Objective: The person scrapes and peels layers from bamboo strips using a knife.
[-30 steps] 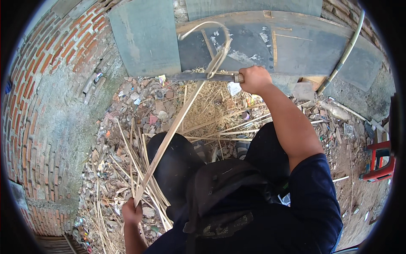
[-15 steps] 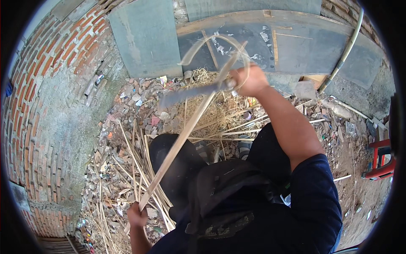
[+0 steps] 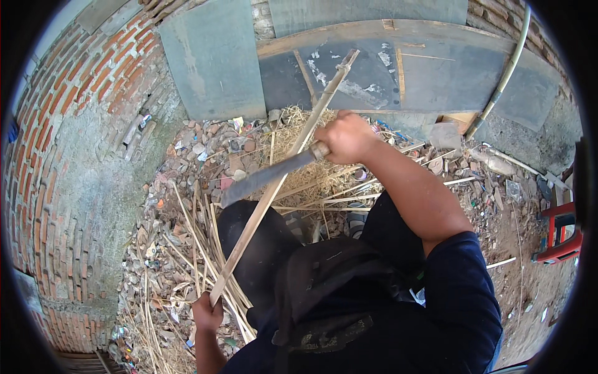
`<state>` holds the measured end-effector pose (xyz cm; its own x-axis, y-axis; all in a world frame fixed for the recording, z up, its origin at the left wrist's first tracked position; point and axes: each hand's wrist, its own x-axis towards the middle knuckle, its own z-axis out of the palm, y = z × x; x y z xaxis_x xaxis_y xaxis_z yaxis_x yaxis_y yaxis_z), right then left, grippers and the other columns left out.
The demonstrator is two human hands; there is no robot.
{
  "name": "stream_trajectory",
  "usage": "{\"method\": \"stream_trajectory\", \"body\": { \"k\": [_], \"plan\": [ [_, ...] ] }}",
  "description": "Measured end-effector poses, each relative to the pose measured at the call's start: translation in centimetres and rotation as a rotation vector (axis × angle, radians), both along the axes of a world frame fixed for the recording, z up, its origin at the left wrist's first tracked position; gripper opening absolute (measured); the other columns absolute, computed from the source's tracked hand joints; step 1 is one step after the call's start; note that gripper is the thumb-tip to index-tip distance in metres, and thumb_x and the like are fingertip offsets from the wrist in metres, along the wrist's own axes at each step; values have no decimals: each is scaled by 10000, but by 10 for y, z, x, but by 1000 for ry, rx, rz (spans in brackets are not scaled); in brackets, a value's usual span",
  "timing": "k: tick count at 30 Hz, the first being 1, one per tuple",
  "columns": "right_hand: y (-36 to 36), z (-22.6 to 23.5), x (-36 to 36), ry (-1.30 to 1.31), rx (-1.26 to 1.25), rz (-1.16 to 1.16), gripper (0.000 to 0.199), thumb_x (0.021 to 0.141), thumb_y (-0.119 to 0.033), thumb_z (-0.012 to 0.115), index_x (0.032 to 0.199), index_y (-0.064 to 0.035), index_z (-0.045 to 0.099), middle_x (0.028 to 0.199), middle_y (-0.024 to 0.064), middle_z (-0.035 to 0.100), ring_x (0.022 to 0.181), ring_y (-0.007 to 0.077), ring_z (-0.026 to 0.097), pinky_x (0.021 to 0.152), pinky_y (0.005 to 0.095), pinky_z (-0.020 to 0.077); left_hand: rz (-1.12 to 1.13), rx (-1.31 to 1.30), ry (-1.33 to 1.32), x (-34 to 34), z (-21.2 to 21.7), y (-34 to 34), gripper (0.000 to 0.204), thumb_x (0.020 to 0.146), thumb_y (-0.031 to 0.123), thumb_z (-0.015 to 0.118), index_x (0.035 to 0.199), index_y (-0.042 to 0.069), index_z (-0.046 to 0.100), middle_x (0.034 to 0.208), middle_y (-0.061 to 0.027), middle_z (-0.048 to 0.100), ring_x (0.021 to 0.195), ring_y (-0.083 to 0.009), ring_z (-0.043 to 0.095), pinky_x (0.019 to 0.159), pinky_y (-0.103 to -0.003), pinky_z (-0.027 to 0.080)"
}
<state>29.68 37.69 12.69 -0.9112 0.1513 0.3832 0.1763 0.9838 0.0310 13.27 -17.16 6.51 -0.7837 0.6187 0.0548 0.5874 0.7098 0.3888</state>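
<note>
My left hand is closed around the lower end of a long, pale bamboo strip. The strip slants away from me to the upper right, its far end raised before the dark panels. In my closed right hand is the wooden handle of a machete. Its broad grey blade points left and lies across the strip about midway; I cannot tell whether the edge touches it. The strip passes just left of my right fist.
Curly shavings are heaped beyond my knees. Several loose strips lie on stony ground at the left. A brick wall rises left, grey-green panels stand ahead, and a red plastic stool is at the far right.
My right hand and the machete have come nearer to me, down along the strip. The long curled shaving near the strip's far end is gone from there. My left hand keeps its grip.
</note>
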Motion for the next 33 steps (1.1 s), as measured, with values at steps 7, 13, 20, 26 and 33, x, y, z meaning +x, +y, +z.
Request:
{"method": "stream_trajectory", "body": {
  "k": [7, 13, 20, 26, 33],
  "plan": [
    [54, 0, 29, 81, -385, -582, 192, 773, -262, 648, 899, -137, 721, 846, 146, 732, 801, 357, 704, 793, 485, 562, 34, -82, 145, 1, -12, -43, 148, 764, 113, 645, 734, 44, 517, 683, -233, 624, 658, -477, 623, 578, -502, 494],
    [46, 10, 35, 34, -400, -668, 266, 776, -245, 648, 1015, -164, 733, 955, 148, 743, 909, 354, 714, 825, 465, 578, 32, -23, 47, -6, -16, -37, 146, 763, 106, 641, 735, 34, 517, 606, -215, 585, 603, -464, 608, 546, -475, 489],
    [23, 9, 15, 17, -173, -209, 132, 743, -226, 690, 859, -161, 690, 754, 108, 706, 819, 330, 706, 757, 463, 568, -12, 31, 24, -3, -16, -16, 196, 790, 125, 662, 705, 33, 511, 588, -217, 570, 574, -457, 595, 526, -462, 473],
    [60, 2, 31, 66, -464, -635, 287, 800, -274, 662, 1043, -132, 717, 941, 150, 738, 964, 360, 701, 906, 464, 531, 39, 3, 80, -7, -11, -52, 197, 801, 146, 632, 699, 25, 515, 589, -216, 576, 574, -454, 605, 527, -473, 480],
    [119, -45, 76, 273, -653, -913, 381, 768, -307, 671, 1031, -34, 710, 1022, 242, 716, 1005, 413, 672, 904, 470, 518, 80, 40, 103, 2, -29, -64, 153, 797, 127, 629, 735, 12, 549, 637, -233, 603, 613, -464, 618, 553, -475, 494]
  ]
}}
